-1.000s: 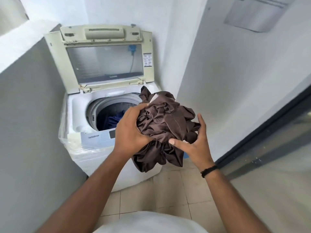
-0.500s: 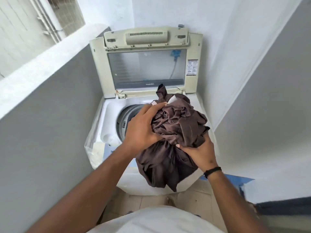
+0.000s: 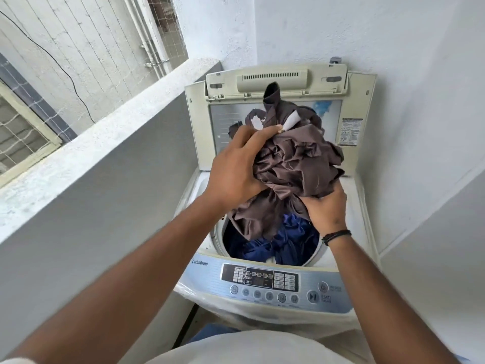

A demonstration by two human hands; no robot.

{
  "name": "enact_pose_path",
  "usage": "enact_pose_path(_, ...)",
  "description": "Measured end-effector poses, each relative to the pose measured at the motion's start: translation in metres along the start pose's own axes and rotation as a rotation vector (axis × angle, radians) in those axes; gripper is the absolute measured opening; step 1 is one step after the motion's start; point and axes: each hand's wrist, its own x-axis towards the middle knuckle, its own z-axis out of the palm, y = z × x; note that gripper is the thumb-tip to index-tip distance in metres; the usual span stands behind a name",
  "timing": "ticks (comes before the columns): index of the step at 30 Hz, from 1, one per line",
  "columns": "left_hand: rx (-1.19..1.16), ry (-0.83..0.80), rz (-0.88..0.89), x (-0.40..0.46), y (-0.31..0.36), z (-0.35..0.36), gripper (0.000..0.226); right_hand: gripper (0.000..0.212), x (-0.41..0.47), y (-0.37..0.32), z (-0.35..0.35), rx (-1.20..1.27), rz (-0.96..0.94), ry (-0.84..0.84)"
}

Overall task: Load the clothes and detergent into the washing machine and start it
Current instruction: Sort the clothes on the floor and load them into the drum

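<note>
Above blue laundry, crumpled brown, seemingly satiny garment.

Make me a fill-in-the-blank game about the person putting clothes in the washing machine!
1. Both hands hold a crumpled bundle of ____ cloth above the drum.
2. The clothes already lying in the drum are ____.
3. The washing machine's lid is ____.
4. The black band is on the ____ wrist; the left hand and right hand both grip the bundle.

Missing words: brown; blue; open; right
</note>
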Motion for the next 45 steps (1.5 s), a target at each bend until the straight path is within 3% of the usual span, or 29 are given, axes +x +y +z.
enact_pose_path(9,-0.025,-0.413,-0.216,-0.025,-0.075,0.070,0.105,0.069,-0.004,0.061,0.005,-0.271,0.207,-0.409)
enact_pose_path(13,-0.083,-0.547,-0.279,-0.046,-0.100,0.109,0.109,0.051,-0.007,0.088,0.002,-0.384,0.320,-0.590)
enact_pose_path(18,-0.056,-0.722,-0.417,-0.067,-0.121,0.150,0.121,0.019,-0.009,0.109,0.007,-0.626,0.391,-0.624)
enact_pose_path(22,-0.002,-0.888,-0.463,-0.091,-0.138,0.177,0.103,0.016,-0.005,0.124,0.015,-0.761,0.343,-0.601)
enact_pose_path(27,0.055,-1.088,-0.488,-0.121,-0.157,0.197,0.094,0.043,0.007,0.140,0.039,-0.812,0.273,-0.426)
enact_pose_path(30,0.116,-1.127,-0.448,-0.126,-0.160,0.199,0.093,0.062,0.016,0.137,0.054,-0.755,0.292,-0.371)
enact_pose_path(32,0.130,-1.114,-0.396,-0.124,-0.160,0.201,0.090,0.077,0.023,0.133,0.065,-0.777,0.203,-0.406)
enact_pose_path(34,0.126,-1.123,-0.337,-0.118,-0.159,0.205,0.084,0.086,0.026,0.131,0.076,-0.906,0.064,-0.549)
enact_pose_path(36,0.124,-1.176,-0.272,-0.111,-0.155,0.212,0.077,0.093,0.022,0.135,0.086,-1.023,0.028,-0.794)
enact_pose_path(39,0.105,-1.303,-0.175,-0.109,-0.144,0.225,0.073,0.102,0.005,0.156,0.091,-1.122,0.237,-1.139)
enact_pose_path(42,0.058,-1.407,-0.191,-0.116,-0.136,0.232,0.066,0.103,-0.013,0.187,0.084,-1.202,0.498,-1.337)
enact_pose_path(45,0.036,-1.455,-0.282,-0.125,-0.129,0.236,0.038,0.078,-0.019,0.191,0.082,-1.155,0.518,-1.484)
